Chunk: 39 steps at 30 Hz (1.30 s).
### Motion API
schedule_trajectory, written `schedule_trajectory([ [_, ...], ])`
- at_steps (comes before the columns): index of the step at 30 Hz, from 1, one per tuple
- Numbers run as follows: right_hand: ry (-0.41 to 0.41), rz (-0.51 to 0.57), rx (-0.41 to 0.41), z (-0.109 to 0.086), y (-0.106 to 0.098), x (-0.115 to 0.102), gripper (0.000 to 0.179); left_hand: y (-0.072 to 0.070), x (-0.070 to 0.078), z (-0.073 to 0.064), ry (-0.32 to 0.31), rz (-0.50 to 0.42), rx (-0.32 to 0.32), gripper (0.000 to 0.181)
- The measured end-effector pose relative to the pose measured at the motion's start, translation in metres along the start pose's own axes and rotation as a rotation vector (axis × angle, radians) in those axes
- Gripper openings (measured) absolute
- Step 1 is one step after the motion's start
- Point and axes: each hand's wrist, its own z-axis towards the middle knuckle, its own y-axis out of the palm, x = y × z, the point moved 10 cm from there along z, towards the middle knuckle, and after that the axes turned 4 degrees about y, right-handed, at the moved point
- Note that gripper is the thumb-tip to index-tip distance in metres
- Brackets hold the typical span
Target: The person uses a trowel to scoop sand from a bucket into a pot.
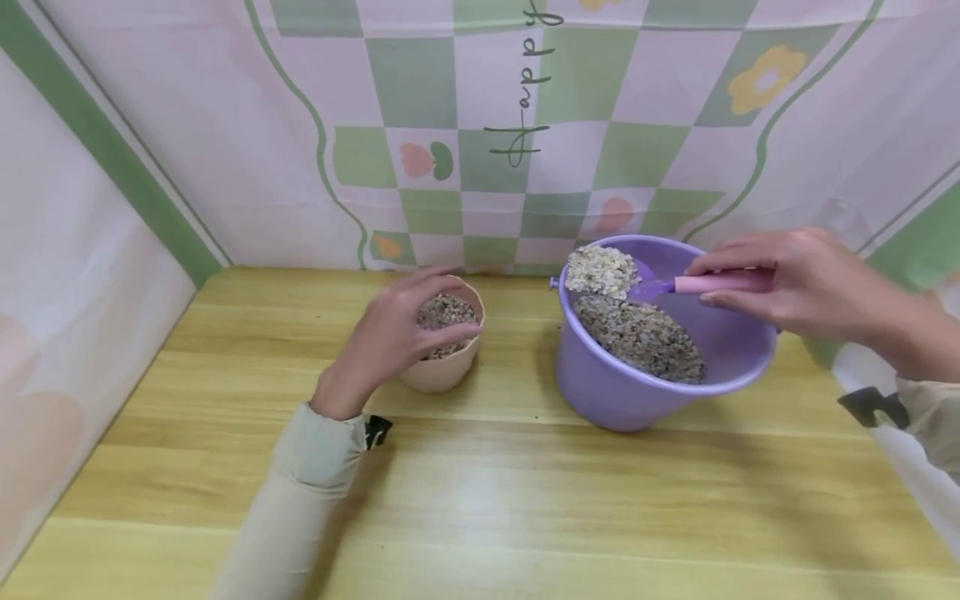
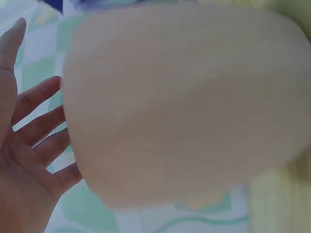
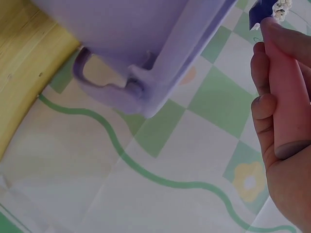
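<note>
My right hand (image 1: 817,283) grips the pink handle of a small shovel (image 1: 723,282), its purple blade heaped with pale grains (image 1: 600,271). The blade is over the far left rim of a purple bucket (image 1: 630,404), partly filled with grey-brown gravel (image 1: 645,342). Left of it stands a beige pot (image 1: 437,377) with similar gravel (image 1: 444,313) inside. My left hand (image 1: 390,333) reaches over the pot's rim, fingers spread and loosely bent. In the left wrist view the straight fingers (image 2: 41,124) show beside the pot (image 2: 184,107), some tips hidden behind it.
Both containers stand toward the back of a wooden table (image 1: 480,500). A checkered green-and-white cloth (image 1: 495,75) hangs right behind them. On the bucket's side a purple handle lug (image 3: 136,85) sticks out, and a few stray grains dot the tabletop.
</note>
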Motion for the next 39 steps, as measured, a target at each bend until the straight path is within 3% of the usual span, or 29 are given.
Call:
schedule_trajectory([
  [3,-0.002,-0.016,-0.005,0.005,0.002,-0.004,0.037,-0.006,-0.020,-0.012,-0.113,-0.027,-0.033,0.052],
  [7,0.002,-0.028,-0.018,0.011,0.004,-0.009,0.042,-0.010,-0.036,-0.022,-0.166,-0.017,-0.062,0.063],
  [14,-0.029,-0.015,-0.046,0.022,0.012,-0.018,0.044,-0.008,-0.051,-0.030,-0.168,-0.039,-0.112,0.076],
  [20,-0.039,-0.004,-0.068,0.032,0.020,-0.023,0.044,-0.008,-0.062,-0.037,-0.185,-0.064,-0.118,0.091],
  [30,-0.080,-0.003,-0.094,0.051,0.038,-0.038,0.042,-0.006,-0.063,-0.042,-0.165,-0.046,-0.112,0.099],
  [39,-0.060,0.029,-0.154,0.060,0.049,-0.046,0.038,-0.008,-0.065,-0.046,-0.165,0.009,-0.134,0.099],
])
